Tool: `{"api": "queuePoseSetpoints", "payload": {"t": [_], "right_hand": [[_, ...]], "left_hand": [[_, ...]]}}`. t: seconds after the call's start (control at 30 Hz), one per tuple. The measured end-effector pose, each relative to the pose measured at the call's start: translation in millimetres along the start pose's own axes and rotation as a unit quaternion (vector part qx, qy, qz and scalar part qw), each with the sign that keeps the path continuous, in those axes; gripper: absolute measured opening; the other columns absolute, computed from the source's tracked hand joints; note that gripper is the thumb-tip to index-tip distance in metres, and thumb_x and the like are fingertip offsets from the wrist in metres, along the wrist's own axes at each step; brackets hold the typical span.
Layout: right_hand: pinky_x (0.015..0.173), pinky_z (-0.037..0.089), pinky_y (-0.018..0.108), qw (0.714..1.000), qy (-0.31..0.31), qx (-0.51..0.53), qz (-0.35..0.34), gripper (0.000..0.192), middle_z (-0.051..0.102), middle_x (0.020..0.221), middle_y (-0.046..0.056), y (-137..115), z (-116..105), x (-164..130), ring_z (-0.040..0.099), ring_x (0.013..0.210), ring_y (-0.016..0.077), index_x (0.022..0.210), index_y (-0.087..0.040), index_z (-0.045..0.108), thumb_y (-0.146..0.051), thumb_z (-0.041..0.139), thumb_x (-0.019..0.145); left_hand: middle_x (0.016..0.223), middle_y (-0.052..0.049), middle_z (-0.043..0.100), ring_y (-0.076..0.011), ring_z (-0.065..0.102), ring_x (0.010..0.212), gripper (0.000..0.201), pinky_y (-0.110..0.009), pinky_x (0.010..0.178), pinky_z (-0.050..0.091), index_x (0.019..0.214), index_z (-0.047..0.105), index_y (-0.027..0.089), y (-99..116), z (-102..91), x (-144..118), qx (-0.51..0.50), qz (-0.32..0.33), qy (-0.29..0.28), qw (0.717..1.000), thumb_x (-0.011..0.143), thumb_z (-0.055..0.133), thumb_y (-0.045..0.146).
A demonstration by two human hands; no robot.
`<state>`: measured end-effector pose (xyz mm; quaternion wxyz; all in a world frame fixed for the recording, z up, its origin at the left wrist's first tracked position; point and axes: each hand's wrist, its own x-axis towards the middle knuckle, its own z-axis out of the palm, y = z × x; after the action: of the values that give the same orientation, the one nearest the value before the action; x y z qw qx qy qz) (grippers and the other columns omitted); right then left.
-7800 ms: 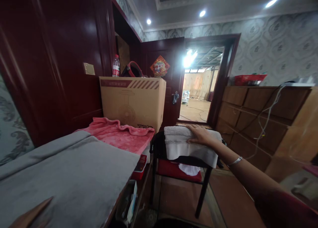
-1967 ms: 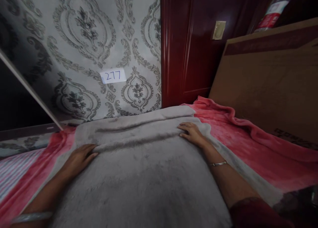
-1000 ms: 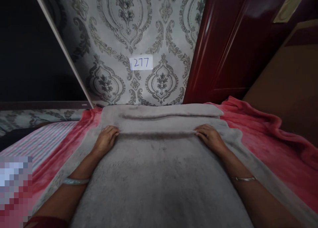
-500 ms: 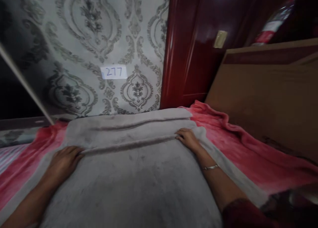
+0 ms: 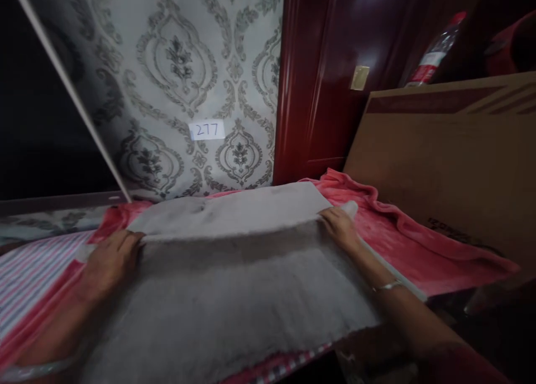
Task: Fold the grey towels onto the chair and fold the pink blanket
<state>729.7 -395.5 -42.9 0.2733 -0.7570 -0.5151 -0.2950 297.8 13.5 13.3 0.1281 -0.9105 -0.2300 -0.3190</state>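
Hands grip the far fold of a plush grey towel (image 5: 234,272) spread across a worktop. The left hand (image 5: 109,257) closes its fingers on the towel's left edge; the right hand (image 5: 341,226) pinches the right corner, fingers pressed together on the cloth. Between the two sets of fingers the fold runs straight. Beneath the towel lies a fuzzy pink blanket (image 5: 402,239), reaching right of the right fingers toward a large brown cardboard box (image 5: 452,172). Beyond the fingers, a small white paper label reading 277 (image 5: 206,130) sits on grey damask wallpaper (image 5: 180,66).
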Motion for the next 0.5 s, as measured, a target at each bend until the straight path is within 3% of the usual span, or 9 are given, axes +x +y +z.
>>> {"api": "queuePoseSetpoints", "payload": {"t": [0.17, 0.3, 0.4, 0.5], "right_hand": [[0.078, 0.054, 0.04, 0.999, 0.024, -0.021, -0.007, 0.03, 0.069, 0.09, 0.011, -9, -30, -66, 0.065, 0.086, 0.0269, 0.1, -0.022, 0.068, -0.038, 0.043, 0.102], [0.075, 0.057, 0.04, 1.0, -0.03, -0.004, -0.007, 0.029, 0.07, 0.09, 0.01, -14, -30, -119, 0.068, 0.083, 0.0266, 0.098, -0.023, 0.069, -0.041, 0.046, 0.1], [0.078, 0.059, 0.044, 0.999, -0.049, 0.004, 0.014, 0.028, 0.072, 0.095, 0.01, -7, -29, -139, 0.07, 0.089, 0.0284, 0.101, -0.025, 0.071, -0.04, 0.047, 0.098], [0.078, 0.059, 0.046, 0.998, -0.049, -0.007, 0.031, 0.028, 0.075, 0.096, 0.01, 5, -34, -143, 0.071, 0.089, 0.0299, 0.101, -0.025, 0.072, -0.037, 0.047, 0.094]], "left_hand": [[0.09, -0.006, 0.069, -0.0273, 0.065, 0.087, 0.028, -0.041, 0.077, 0.054, 0.093, 0.066, 0.031, -8, -24.7, -70, -0.033, 0.053, 0.014, 0.998, 0.092, 0.039, 0.036], [0.094, -0.008, 0.071, -0.0288, 0.067, 0.092, 0.037, -0.045, 0.088, 0.054, 0.108, 0.07, 0.032, 6, -26.3, -125, -0.033, 0.025, -0.057, 0.997, 0.091, 0.037, 0.035], [0.097, -0.009, 0.072, -0.0315, 0.067, 0.096, 0.044, -0.049, 0.091, 0.054, 0.12, 0.067, 0.033, 15, -32.5, -142, -0.025, -0.004, -0.102, 0.994, 0.085, 0.041, 0.039], [0.101, -0.007, 0.074, -0.0321, 0.067, 0.095, 0.044, -0.049, 0.092, 0.055, 0.119, 0.067, 0.037, 16, -48.6, -136, -0.017, -0.049, -0.091, 0.995, 0.079, 0.049, 0.045]]}}
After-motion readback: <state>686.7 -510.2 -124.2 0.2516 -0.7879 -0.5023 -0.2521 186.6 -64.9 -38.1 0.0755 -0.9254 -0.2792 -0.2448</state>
